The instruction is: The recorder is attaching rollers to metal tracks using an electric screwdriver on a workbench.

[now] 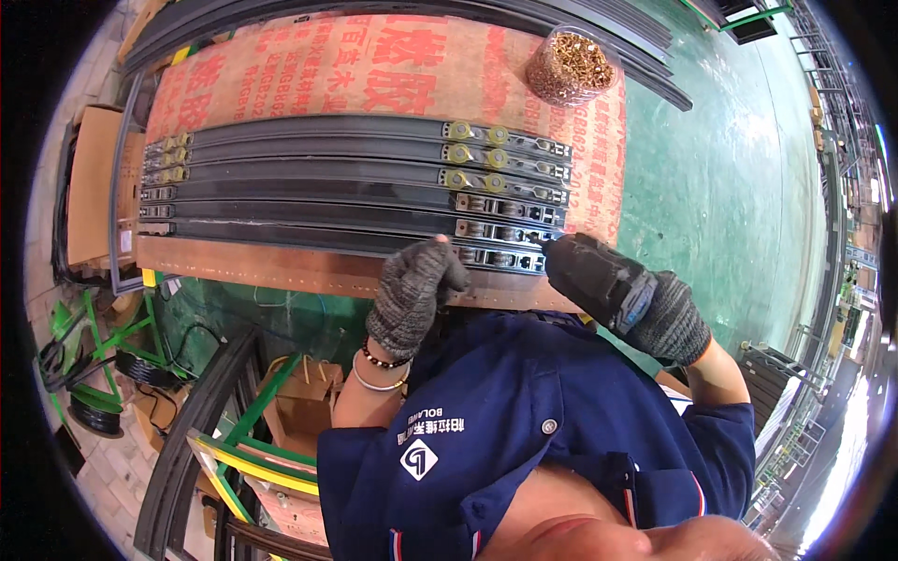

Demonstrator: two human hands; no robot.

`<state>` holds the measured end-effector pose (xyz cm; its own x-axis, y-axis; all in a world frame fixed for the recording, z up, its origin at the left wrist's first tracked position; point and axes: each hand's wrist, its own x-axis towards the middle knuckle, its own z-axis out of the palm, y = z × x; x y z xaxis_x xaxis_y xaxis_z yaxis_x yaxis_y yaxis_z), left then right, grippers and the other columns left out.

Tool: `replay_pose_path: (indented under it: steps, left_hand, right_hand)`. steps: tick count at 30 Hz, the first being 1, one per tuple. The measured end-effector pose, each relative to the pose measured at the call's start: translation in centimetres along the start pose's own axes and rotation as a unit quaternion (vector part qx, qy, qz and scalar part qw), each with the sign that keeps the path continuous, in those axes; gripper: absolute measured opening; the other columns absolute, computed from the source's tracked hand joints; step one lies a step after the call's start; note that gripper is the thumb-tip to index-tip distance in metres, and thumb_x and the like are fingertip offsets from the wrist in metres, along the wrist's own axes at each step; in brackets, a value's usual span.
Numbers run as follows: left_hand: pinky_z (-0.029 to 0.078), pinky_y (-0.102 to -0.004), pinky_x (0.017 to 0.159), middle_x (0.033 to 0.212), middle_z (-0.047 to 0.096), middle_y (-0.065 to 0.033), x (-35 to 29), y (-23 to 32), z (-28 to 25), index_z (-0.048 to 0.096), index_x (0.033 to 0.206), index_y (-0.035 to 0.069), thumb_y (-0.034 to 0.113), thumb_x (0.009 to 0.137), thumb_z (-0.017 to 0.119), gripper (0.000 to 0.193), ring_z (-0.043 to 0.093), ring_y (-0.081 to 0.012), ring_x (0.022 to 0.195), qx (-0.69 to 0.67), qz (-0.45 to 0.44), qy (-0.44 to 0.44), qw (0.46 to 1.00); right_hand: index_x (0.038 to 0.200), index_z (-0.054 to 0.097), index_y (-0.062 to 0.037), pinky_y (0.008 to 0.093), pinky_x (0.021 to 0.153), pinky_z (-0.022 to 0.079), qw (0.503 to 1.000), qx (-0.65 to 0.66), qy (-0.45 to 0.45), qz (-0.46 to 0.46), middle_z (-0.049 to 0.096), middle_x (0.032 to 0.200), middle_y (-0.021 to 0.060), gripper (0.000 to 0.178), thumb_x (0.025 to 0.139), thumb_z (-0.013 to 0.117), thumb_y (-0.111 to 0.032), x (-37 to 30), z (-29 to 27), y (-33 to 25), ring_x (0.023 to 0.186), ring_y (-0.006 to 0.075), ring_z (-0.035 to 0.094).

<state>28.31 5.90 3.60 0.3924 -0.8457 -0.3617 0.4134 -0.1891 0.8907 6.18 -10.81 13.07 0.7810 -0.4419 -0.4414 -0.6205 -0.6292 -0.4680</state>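
Observation:
My right hand (pixel 669 320), in a grey knitted glove, grips a black cordless screwdriver (pixel 599 276). Its tip points at the right end of the dark metal profiles (pixel 327 201), by the nearest roller units. My left hand (pixel 418 292), gloved too with a bare fingertip showing, is closed beside the nearest profile; what it holds, if anything, I cannot make out. Several profiles lie side by side across the bench. Brass-coloured rollers (pixel 477 154) sit on the far ones, dark rollers (pixel 486 229) on the near ones.
A clear plastic tub (pixel 571 67) full of small brass-coloured screws stands at the bench's far right. Printed brown sheeting (pixel 309 65) covers the bench top. More long dark profiles lie along the far edge. Cardboard (pixel 94 187) leans at the left, and a green-and-yellow frame (pixel 253 458) stands at lower left.

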Motion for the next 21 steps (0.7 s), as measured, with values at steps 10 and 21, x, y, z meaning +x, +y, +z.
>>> replay_pose_path:
  steps: [10, 21]
  left_hand:
    - [0.032, -0.0215, 0.045, 0.059, 0.057, -0.0025, 0.3, -0.5, -0.7, 0.057, 0.065, 0.003, 0.028, 0.089, 0.048, 0.036, 0.043, -0.0056, 0.049, -0.094, -0.015, 0.063, 0.993]
    - [0.034, -0.0213, 0.047, 0.06, 0.057, -0.0021, 0.5, -1.5, -1.7, 0.058, 0.066, 0.004, 0.028, 0.089, 0.048, 0.035, 0.044, -0.0057, 0.05, -0.098, -0.002, 0.063, 0.993]
  right_hand:
    - [0.094, 0.06, -0.005, 0.033, 0.054, 0.047, 0.999, -0.036, -0.008, -0.012, 0.061, 0.069, 0.0107, 0.038, 0.062, 0.071, -0.022, 2.0, 0.1, -1.4, 0.058, 0.0279, 0.059]
    - [0.099, 0.059, -0.0054, 0.0304, 0.054, 0.048, 0.997, -0.037, -0.045, 0.046, 0.061, 0.069, 0.0114, 0.038, 0.065, 0.07, -0.019, 2.7, 0.3, -1.7, 0.057, 0.0266, 0.059]
